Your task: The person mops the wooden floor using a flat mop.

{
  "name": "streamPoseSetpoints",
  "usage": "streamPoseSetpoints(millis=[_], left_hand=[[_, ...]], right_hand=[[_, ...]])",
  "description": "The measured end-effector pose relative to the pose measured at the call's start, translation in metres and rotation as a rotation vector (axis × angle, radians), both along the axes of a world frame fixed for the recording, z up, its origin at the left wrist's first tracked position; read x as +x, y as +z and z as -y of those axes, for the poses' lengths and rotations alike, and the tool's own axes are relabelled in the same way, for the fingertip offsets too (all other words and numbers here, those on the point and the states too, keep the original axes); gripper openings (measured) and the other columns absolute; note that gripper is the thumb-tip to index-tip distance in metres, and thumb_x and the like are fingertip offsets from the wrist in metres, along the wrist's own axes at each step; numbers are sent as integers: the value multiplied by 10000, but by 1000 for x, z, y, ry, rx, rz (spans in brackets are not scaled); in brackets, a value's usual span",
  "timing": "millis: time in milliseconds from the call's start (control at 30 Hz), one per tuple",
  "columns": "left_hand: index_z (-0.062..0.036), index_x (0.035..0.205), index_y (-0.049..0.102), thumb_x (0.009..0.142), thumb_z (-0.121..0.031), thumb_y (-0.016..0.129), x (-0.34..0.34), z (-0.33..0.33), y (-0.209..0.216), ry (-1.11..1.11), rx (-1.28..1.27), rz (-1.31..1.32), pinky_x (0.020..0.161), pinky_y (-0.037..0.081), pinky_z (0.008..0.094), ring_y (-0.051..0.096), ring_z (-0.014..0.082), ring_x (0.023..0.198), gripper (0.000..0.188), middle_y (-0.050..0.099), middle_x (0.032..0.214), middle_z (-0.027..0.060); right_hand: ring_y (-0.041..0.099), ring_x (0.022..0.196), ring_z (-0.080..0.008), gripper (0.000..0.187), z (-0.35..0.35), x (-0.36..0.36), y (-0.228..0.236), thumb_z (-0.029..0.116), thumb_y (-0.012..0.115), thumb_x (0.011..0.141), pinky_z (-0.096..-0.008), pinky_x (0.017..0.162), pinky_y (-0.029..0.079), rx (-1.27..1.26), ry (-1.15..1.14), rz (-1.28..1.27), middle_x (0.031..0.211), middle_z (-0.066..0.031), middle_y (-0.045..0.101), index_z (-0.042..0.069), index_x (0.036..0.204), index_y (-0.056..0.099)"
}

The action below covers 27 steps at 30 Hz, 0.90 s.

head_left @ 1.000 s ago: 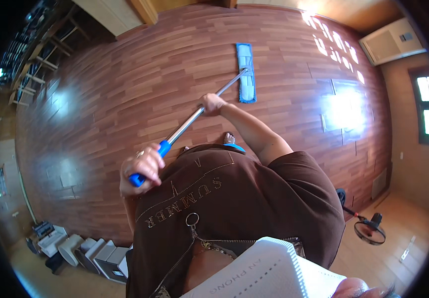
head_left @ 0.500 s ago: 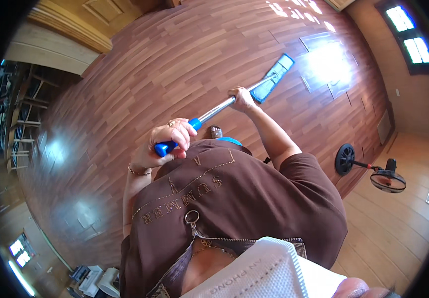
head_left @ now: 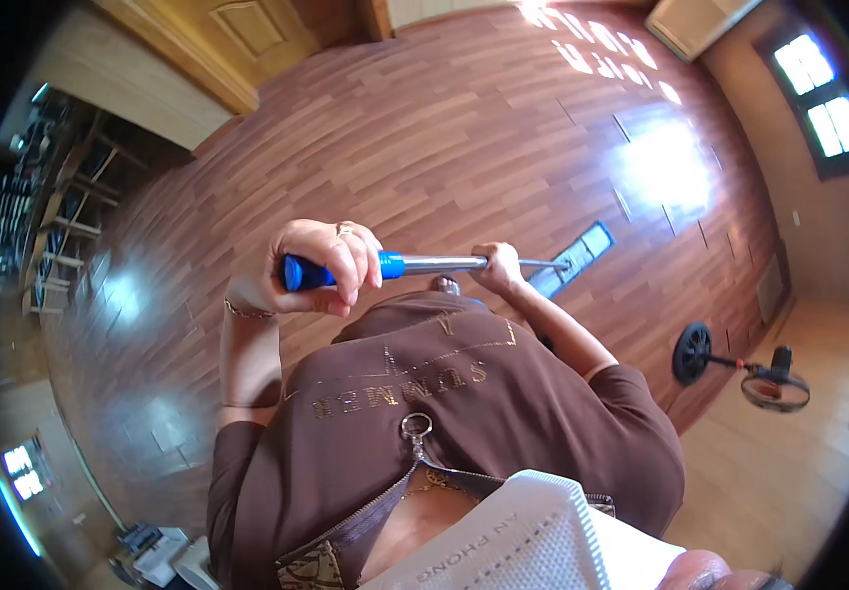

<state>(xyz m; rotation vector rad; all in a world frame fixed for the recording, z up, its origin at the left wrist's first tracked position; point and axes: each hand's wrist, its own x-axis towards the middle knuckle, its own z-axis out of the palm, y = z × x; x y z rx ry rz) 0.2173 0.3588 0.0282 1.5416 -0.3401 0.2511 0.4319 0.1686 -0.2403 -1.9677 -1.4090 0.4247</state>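
Note:
A flat mop with a blue grip and a metal pole [head_left: 444, 264] runs across in front of my chest. Up at its blue end, my left hand [head_left: 331, 261] is wrapped round the grip, a ring on one finger. Farther down the pole, my right hand [head_left: 498, 267] is closed round the metal. The blue mop head [head_left: 577, 258] lies on the wood-plank floor to the right, just beyond my right hand. Part of the mop head near my right forearm is hidden.
A standing fan [head_left: 774, 386] with a round black base [head_left: 692, 354] is at the right. Wooden shelving [head_left: 60, 236] stands along the left side. A wooden door [head_left: 257, 34] is at the far left, a cabinet [head_left: 700, 25] at the far right. Sunlight glares off the floor [head_left: 395, 128].
The mop head has been drawn back toward me over the floor. The pole has swung closer to level, with my left hand slightly higher and farther left and my right hand nearer my body.

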Motion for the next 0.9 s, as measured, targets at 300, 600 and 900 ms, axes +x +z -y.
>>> streamPoseSetpoints(millis=[300,600,900], left_hand=[[-108,754,675,810,-216,703,-55,19,72,-108,385,239,710,470,365,618,182,633,125,610,637,0],[-31,756,622,859,-205,707,-50,54,89,-252,399,458,557,442,312,510,161,505,219,511,593,2],[-95,837,577,711,-173,727,4,42,-17,349,715,191,611,460,396,605,302,705,211,602,737,88]], right_hand=[[624,776,-342,195,-52,-64,40,141,634,605,-427,708,505,99,271,-105,747,-119,648,98,781,705],[600,716,-345,246,-96,-97,62,257,717,719,-430,655,469,178,586,-248,698,-134,592,29,746,626],[582,1096,-291,306,-10,-34,270,131,616,790,-350,933,443,184,197,-206,1143,-170,625,-21,1057,629]])
